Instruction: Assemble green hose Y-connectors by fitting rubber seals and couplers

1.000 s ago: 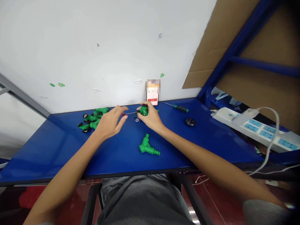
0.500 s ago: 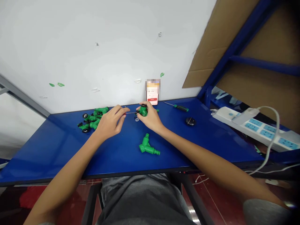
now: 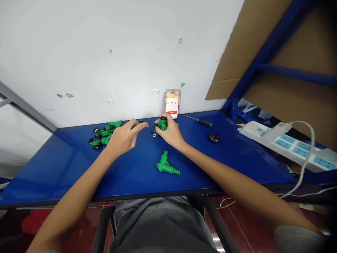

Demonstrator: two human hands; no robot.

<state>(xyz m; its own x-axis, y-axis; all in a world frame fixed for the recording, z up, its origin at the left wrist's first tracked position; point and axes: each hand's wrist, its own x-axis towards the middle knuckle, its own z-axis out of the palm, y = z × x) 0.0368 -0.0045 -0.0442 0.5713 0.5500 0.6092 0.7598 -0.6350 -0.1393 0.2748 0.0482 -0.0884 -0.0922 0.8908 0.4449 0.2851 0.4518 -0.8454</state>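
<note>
My right hand (image 3: 170, 132) grips a green plastic hose fitting (image 3: 163, 123) with a dark opening on top. My left hand (image 3: 123, 137) pinches a thin metal-shafted tool (image 3: 150, 125), its tip at the side of the fitting and its handle hidden by my fingers. A small white washer (image 3: 154, 135) and a black rubber ring (image 3: 152, 133) lie just below the fitting. A green Y-shaped hose splitter (image 3: 165, 166) rests on the blue table (image 3: 52, 168) nearer me. Beyond my left hand lies a heap of green fittings (image 3: 103, 136).
A green-handled screwdriver (image 3: 203, 122) and a round black part (image 3: 214, 137) lie to the right. A phone showing a timer (image 3: 171, 109) leans on the white wall. A white power strip (image 3: 286, 146) with a cable sits beyond the table's right end, below cardboard (image 3: 237, 52) and blue shelving.
My left hand has moved slightly toward the fitting and now covers the tool's red handle. The fitting has shifted a little in my right hand.
</note>
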